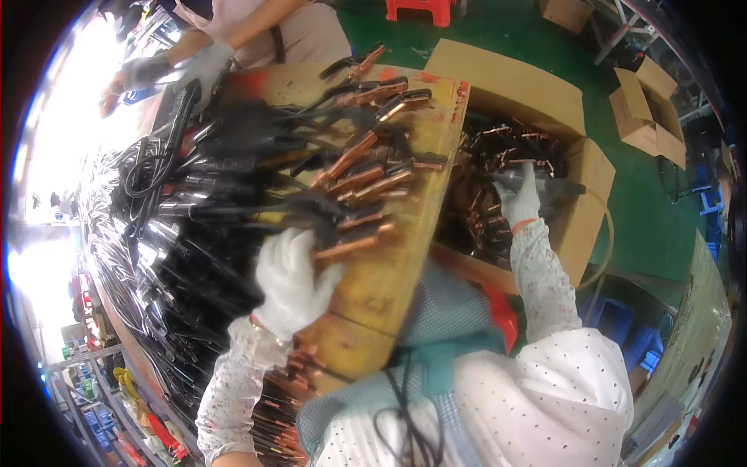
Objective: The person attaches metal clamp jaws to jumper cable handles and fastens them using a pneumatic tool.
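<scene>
My left hand [292, 282], in a white glove, rests over a pile of black cables [202, 257] on the table, thumb and fingers apart. Just beyond its fingertips lies a copper clamp [348, 249] with a black-covered part, one of several jutting toward the table's right side. My right hand [521, 198], also gloved, is inside a cardboard box [593, 183] at the right. Its fingers close around a dark, blurred cylindrical tool [554, 188] with a pale hose trailing from its end. Copper and black clamps [486, 226] lie beneath that hand.
Another person's gloved hand [208, 70] is at the far left of the yellow-brown table [366, 292]. A smaller open carton [652, 117] and a red stool [420, 9] stand on the green floor. Shelving [93, 389] is at lower left.
</scene>
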